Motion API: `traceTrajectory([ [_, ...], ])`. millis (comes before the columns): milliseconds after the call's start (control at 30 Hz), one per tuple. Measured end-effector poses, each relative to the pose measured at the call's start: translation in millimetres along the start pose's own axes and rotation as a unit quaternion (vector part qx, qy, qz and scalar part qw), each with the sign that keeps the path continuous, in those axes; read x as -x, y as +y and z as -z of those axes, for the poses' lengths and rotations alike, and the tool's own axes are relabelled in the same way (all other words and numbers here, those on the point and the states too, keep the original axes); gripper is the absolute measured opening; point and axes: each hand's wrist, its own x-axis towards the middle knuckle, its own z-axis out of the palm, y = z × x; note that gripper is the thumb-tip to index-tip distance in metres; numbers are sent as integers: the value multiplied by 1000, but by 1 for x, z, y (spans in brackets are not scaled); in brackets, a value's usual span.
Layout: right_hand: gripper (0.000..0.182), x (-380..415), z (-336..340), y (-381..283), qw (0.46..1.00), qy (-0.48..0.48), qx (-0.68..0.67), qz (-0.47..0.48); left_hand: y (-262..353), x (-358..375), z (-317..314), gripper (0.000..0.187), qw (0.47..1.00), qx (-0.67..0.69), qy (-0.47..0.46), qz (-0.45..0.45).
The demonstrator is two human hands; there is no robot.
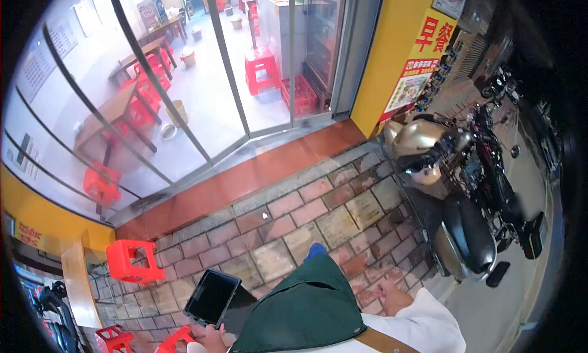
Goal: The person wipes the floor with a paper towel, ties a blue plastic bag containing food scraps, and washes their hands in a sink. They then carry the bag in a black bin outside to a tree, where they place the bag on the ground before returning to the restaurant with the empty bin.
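A black bin (212,296) with a dark inside and a raised rim is at the lower middle, over the brick paving. My left hand (213,339) is closed on its near edge, partly cut off by the bottom of the view. To the right, my right hand (391,295) hangs beside the green apron (306,304), fingers apart, holding nothing that shows.
A red stool (133,261) stands left of the bin; more red stools (114,339) are at the lower left. Ahead lie a reddish step (245,184) and glass doors. Parked scooters (465,230) line the right side. A wooden table (79,282) is at far left.
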Motion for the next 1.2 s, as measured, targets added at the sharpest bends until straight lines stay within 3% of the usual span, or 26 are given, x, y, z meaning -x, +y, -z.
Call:
traceTrajectory([
  [33, 19, -17, -6, -20, 1000, 7, -6, -19, 28, -27, 0, 46, 959, 203, -2, 198],
  [67, 19, -39, -17, -48, 999, 8, -12, -30, 48, -41, -6, 45, 989, 120, -31, 80],
  [200, 19, -108, -117, -242, 998, -50, 8, 45, 158, -75, -103, 34, 994, 96, -12, 56],
  [267, 16, -117, -211, -419, 973, -136, 36, 182, 211, -81, -135, 31, 995, 90, -27, 35],
  [367, 12, -67, -378, -695, 867, -291, 34, 404, 272, -96, -173, 32, 987, 80, -123, -59],
  [400, 11, -54, -429, -761, 821, -311, 62, 474, 291, -101, -200, 31, 995, 82, -57, 1],
  [433, 19, 31, -475, -807, 847, -276, 42, 453, 307, -105, -223, 31, 996, 77, -26, 29],
  [500, 46, 91, -554, -898, 816, -298, 70, 490, 343, -112, -264, 31, 996, 69, -1, 57],
  [567, 62, 115, -631, -977, 770, -334, 64, 539, 385, -127, -304, 31, 996, 54, 7, 74],
  [733, 85, 144, -780, -1103, 761, -247, 3, 600, 528, -217, -385, 30, 995, 37, 7, 92],
  [900, 90, 189, -866, -1140, 781, -65, 46, 619, 687, -325, -411, 29, 996, 60, 5, 65],
  [1000, 94, 192, -890, -1165, 779, -107, 42, 616, 778, -380, -417, 29, 995, 93, 10, 33],
  [1067, 91, 170, -912, -1182, 746, -83, 45, 659, 831, -407, -418, 28, 993, 117, 19, 11],
  [1200, 88, 154, -933, -1194, 711, -89, -13, 698, 894, -428, -418, 28, 983, 174, 53, -11],
])
